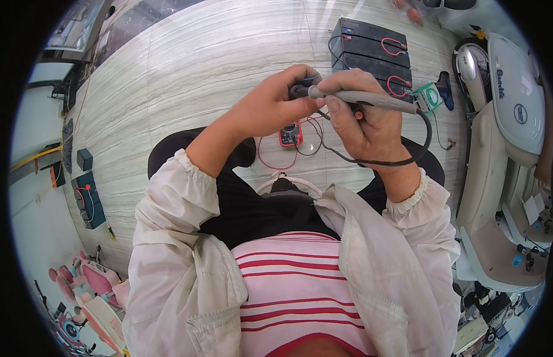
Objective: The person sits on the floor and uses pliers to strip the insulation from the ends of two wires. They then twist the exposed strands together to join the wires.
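Note:
My left hand [267, 104] is closed on a small black piece [298, 91], partly hidden by its fingers. My right hand [374, 128] grips a grey pen-shaped probe [377, 101] with a black cable, its front end touching the black piece. A red-ended part [359, 115] shows between the right fingers. Below the hands, a red-cased multimeter [290, 137] lies on the floor with red and black leads. Beyond my right hand stand black batteries [365, 41] joined by short red and black cables. A green-and-white device [428, 97] lies beside them.
A cream scooter [484, 137] stands along the right, near a dark shoe-like object [445, 86]. On the left sit more batteries [89, 199] with wires, a small dark box [84, 159] and a pink scooter [89, 273]. The pale tiled floor [205, 47] spans the middle.

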Motion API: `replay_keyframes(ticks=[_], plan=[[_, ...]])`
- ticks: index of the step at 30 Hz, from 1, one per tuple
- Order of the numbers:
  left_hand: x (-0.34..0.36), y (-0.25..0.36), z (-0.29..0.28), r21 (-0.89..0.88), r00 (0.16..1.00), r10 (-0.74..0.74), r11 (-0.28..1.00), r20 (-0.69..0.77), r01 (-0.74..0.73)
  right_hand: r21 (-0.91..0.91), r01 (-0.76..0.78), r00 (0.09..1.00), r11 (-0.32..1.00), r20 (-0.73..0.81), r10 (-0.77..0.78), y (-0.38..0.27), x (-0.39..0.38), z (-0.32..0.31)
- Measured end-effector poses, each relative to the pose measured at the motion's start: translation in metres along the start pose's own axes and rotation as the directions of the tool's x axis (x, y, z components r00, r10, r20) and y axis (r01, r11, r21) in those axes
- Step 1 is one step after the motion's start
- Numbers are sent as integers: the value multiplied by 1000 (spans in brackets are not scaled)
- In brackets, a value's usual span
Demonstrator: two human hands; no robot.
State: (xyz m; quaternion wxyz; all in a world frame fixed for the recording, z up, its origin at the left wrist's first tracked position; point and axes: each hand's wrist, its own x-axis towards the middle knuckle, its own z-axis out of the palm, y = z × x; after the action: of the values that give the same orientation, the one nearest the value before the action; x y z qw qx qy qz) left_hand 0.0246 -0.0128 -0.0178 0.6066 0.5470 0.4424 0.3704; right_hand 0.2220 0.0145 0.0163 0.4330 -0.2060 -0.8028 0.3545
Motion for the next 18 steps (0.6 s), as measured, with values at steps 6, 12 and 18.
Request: replay_keyframes(ticks=[6, 12, 18], plan=[[3, -3, -4, -51, 999, 21, 998, -46, -24, 55, -20, 998, 998, -50, 23, 3, 1, 3], [1, -1, -2, 154, 997, 53, 987, -58, -43, 15, -121, 992, 993, 32, 121, -6, 2, -3], [2, -1, -4, 133, 999, 25, 991, -25, -22, 18, -94, 995, 995, 18, 94, -2, 1, 0]])
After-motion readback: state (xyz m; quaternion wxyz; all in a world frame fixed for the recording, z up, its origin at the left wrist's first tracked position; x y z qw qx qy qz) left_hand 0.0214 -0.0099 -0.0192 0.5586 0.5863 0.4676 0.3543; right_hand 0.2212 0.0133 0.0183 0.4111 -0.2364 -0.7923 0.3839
